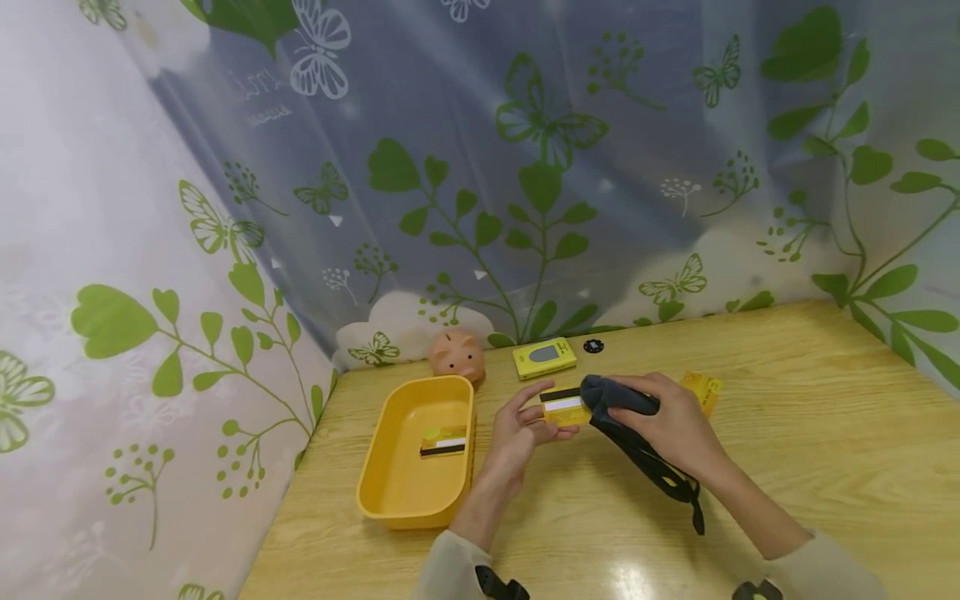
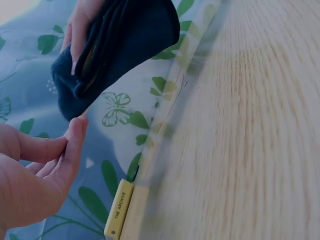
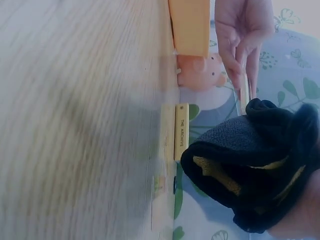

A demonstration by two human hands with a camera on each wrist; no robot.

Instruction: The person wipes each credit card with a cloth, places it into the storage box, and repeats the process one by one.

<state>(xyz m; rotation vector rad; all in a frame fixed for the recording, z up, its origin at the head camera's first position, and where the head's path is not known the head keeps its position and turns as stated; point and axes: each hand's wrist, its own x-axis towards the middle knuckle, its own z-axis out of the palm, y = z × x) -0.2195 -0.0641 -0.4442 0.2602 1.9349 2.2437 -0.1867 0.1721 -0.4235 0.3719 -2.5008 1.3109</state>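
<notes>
Card [image 1: 562,405] prob. light, stiff, slick; best held by edges (L hand [image 1: 516,435] pinches it, R hand [image 1: 673,421] grips dark cloth [image 1: 618,396]).

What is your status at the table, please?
Left hand holding yellow magnetic-stripe card. Right hand gripping dark cloth. Cloth hiding one end of card from head view. No obstruction seen.

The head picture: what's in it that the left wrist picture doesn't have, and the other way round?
Only the head view shows the yellow tray with a striped card in it, and the piggy bank.

Only the left wrist view shows readable words, THE ARCHIVE, on the edge of the yellow box.

Both show that box, the left hand, the right hand, the dark cloth item, the wooden table and the butterfly curtain.
</notes>
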